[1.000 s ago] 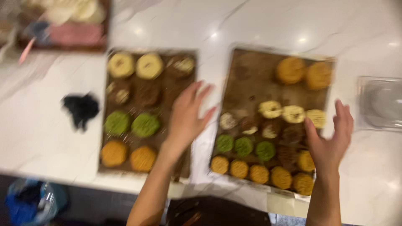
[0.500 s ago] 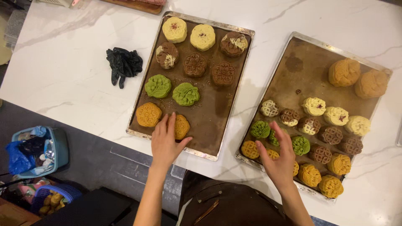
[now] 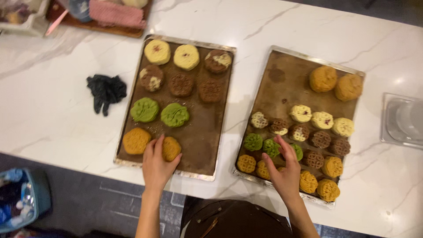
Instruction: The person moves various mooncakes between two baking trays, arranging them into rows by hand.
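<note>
Both hands have shifted little since half a second ago, while the view has drawn nearer and now takes in the wooden board [image 3: 105, 27] at the top edge of the white marble surface [image 3: 53, 110]. Left hand [image 3: 156, 165] reaches up from the near edge, fingers together, its fingertips and thumb closed around an orange moulded cake [image 3: 170, 148] at the front of the left baking tray [image 3: 207, 145]; the wrist is straight, forearm running up from the lower frame. Right hand [image 3: 284, 172] lies over the front left part of the right baking tray [image 3: 282, 70], fingers curled loosely over the small green cakes [image 3: 253, 142] and orange ones; whether it grips one I cannot tell, since the palm hides what lies under it.

Both forearms are cut off by the lower edge. A black crumpled glove [image 3: 105, 91] lies on the surface left of the trays, apart from them. At right, a clear plastic container [image 3: 403, 121] is cropped by the frame.

Each tray has its long axis running away from the person, the two side by side, the right one slightly turned clockwise. The held cake is roundish, showing no clear direction
</note>
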